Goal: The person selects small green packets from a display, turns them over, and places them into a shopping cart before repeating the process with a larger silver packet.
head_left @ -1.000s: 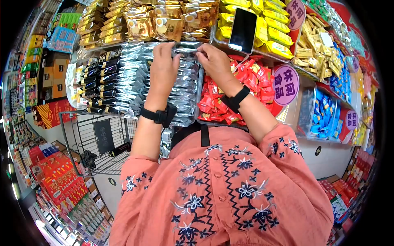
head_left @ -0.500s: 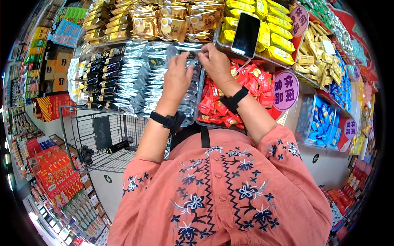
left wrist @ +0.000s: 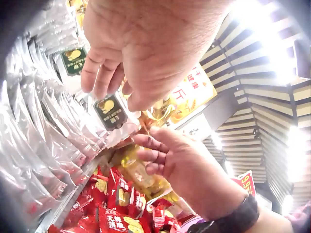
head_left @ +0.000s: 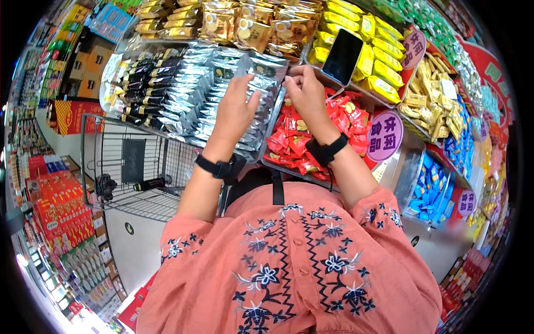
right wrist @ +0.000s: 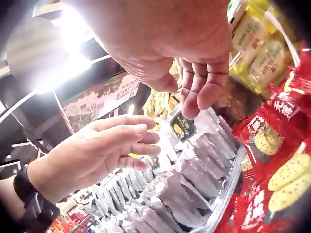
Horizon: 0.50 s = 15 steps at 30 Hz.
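Silver snack packets (head_left: 219, 83) stand in close rows in a clear plastic tray, some showing a dark green label (left wrist: 111, 111). Over these rows hovers my left hand (head_left: 236, 108), its fingers extended and apart from the thumb, nothing in its grasp. My right hand (head_left: 307, 94) is at the tray's right edge, between the silver packets and the red snack packets (head_left: 289, 133); its fingers bend loosely and hold nothing. In the right wrist view, the fingers (right wrist: 206, 92) hang close above a green-labelled silver packet (right wrist: 182, 127). Both wrists wear black straps.
Gold packets (head_left: 253, 25) and yellow packets (head_left: 384, 47) fill trays at the back, with a black-screened phone (head_left: 342, 57) on the yellow ones. Blue packets (head_left: 431, 186) lie in a bin to the right. A wire shopping cart (head_left: 133, 161) stands at the left.
Both hands have let go of a silver packet at the far end of the row. The left hand has drawn back toward the body. The head view has shifted slightly.
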### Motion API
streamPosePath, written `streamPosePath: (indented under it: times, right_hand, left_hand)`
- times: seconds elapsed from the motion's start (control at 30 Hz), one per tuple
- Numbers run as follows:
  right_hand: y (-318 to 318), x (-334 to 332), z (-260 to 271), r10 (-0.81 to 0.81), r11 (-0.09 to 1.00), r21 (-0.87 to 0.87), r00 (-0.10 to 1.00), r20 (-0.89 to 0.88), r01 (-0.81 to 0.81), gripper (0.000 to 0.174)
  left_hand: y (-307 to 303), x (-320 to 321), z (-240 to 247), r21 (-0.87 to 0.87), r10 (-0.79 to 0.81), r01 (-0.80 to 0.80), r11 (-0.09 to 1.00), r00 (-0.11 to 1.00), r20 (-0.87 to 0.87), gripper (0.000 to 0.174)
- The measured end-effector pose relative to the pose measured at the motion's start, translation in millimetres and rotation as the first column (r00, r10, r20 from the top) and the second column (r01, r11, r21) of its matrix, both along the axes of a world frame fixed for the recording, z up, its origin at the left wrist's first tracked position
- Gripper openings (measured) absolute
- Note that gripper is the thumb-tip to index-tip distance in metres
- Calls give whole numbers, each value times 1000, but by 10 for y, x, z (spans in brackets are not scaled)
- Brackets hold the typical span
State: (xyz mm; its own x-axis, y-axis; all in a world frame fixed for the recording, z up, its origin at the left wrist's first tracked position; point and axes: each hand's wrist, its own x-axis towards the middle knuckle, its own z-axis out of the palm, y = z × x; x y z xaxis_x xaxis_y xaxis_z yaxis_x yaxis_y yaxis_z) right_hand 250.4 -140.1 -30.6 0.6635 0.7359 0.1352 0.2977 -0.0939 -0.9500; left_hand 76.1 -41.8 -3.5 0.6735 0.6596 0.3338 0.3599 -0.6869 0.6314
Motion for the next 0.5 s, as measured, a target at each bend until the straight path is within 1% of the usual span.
streamPosePath:
  times: [0.03, 0.07, 0.13, 0.17, 0.23, 0.27, 0.3, 0.33, 0.37, 0.4, 0.43, 0.5]
  right_hand:
    - [-32, -37, 45, 11, 1000, 24, 1000, 7, -11, 20]
    - [-69, -86, 98, 60, 997, 55, 997, -55, -57, 18]
    - [-140, -211, 230, 166, 982, 122, 969, -180, -146, 15]
    - [-191, -276, 318, 229, 972, 83, 959, -167, -218, 12]
    - [-236, -457, 301, 337, 941, 105, 920, -201, -321, 12]
    - [-253, -571, 279, 393, 920, 114, 892, -224, -376, 12]
    - [-277, -697, 271, 436, 900, 113, 852, -290, -422, 14]
    - [-310, -798, 264, 485, 871, 95, 815, -318, -481, 14]
    - [-334, -893, 258, 531, 838, 79, 773, -348, -540, 15]
    - [-349, -991, 250, 572, 802, 68, 730, -374, -594, 15]
    - [-362, -1077, 238, 615, 759, 61, 683, -394, -648, 19]
    - [-401, -1249, 152, 696, 662, 18, 606, -385, -749, 23]
  left_hand:
    - [-59, -105, 120, -60, 10, -7, 998, 999, 37, 38]
    - [-133, -242, 193, -104, 63, -54, 993, 995, 81, 33]
    - [-238, -567, 265, -118, 177, -160, 980, 972, 151, 27]
    - [-262, -776, 183, -194, 279, -248, 949, 949, 151, 25]
    - [-340, -1265, -14, -326, 466, -414, 850, 880, 98, 20]
    - [-381, -1539, -141, -340, 509, -454, 824, 856, 90, 22]
    - [-432, -1819, -282, -346, 578, -534, 771, 816, 30, 23]
    - [-503, -2106, -438, -350, 642, -612, 710, 766, -36, 25]
    - [-578, -2403, -629, -415, 693, -651, 635, 718, -66, 26]
    - [-641, -2668, -790, -474, 738, -681, 558, 668, -92, 28]
    - [-727, -2868, -877, -578, 785, -689, 437, 606, -129, 32]
    - [-839, -3280, -1112, -662, 797, -693, 287, 556, -237, 34]
